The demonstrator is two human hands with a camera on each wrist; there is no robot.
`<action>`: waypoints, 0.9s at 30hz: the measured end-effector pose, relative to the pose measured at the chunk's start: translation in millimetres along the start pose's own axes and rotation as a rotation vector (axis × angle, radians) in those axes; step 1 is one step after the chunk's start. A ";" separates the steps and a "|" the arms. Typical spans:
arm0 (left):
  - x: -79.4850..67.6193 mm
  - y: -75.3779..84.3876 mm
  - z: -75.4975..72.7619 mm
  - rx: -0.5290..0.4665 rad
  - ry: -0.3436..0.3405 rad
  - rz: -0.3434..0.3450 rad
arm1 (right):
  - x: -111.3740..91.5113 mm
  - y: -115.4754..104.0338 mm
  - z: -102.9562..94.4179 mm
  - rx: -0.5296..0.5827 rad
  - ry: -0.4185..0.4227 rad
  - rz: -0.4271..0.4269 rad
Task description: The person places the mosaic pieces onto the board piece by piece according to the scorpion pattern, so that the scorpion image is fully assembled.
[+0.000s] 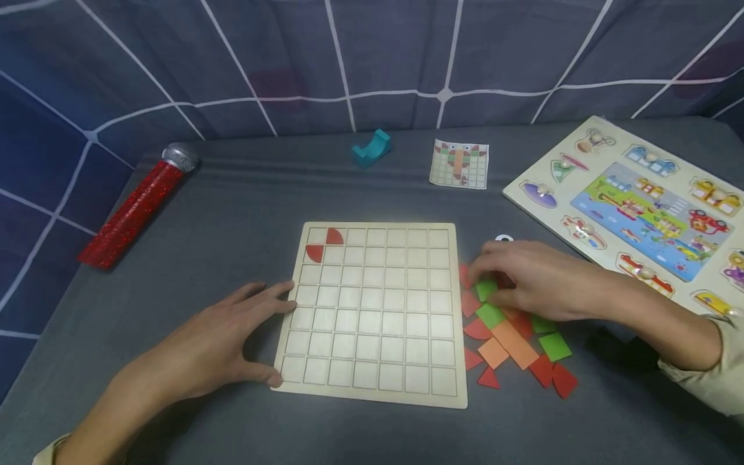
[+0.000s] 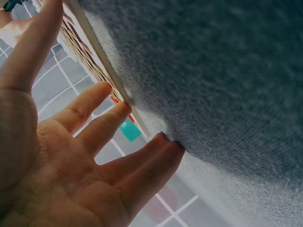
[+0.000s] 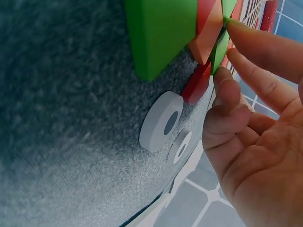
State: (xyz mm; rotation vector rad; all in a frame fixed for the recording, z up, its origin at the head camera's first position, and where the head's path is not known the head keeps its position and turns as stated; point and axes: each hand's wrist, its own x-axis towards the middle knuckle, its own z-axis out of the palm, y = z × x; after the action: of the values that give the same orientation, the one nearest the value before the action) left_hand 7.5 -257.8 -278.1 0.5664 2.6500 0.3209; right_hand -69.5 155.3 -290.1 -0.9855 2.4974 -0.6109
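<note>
A square wooden grid board [image 1: 372, 310] lies on the table, with two red quarter-circle pieces [image 1: 334, 236] set in cells at its far left corner. Along the board's left edge my left hand [image 1: 203, 342] is spread, thumb at the near corner and fingertips touching the side. My right hand [image 1: 535, 281] is over the pile of coloured pieces right of the board, thumb and fingers pinching a green square [image 1: 485, 289]. Around it lie orange pieces [image 1: 516, 345], red pieces [image 1: 542, 371] and another green square [image 1: 555, 347]. Two white eye discs [image 3: 161, 122] lie beside the pile.
Behind the board are a small pattern card [image 1: 459, 165] and a teal curved block [image 1: 372, 148]. A picture knob puzzle [image 1: 645, 206] lies at the right, beyond my right forearm. A red toy microphone [image 1: 139, 206] rests far left. A gridded cloth [image 1: 290, 64] hangs behind the table.
</note>
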 end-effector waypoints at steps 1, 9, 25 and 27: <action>-0.2 0.4 0.2 0.001 -0.001 -0.003 | -0.5 0.1 0.2 -0.001 0.002 0.006; -0.6 1.7 1.2 0.007 0.007 -0.004 | -3.1 3.6 -0.1 -0.009 -0.018 0.004; 1.5 1.6 1.0 0.006 -0.008 -0.019 | -4.3 2.0 3.4 -0.056 -0.008 0.047; 1.5 2.0 1.3 0.006 -0.011 -0.024 | -4.7 1.6 3.9 -0.066 0.001 0.040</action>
State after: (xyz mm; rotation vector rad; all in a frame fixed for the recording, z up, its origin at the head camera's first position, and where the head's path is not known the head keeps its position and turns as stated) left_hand 7.5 -255.2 -279.1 0.5361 2.6462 0.3026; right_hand -65.2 158.7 -293.3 -0.9561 2.5467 -0.5199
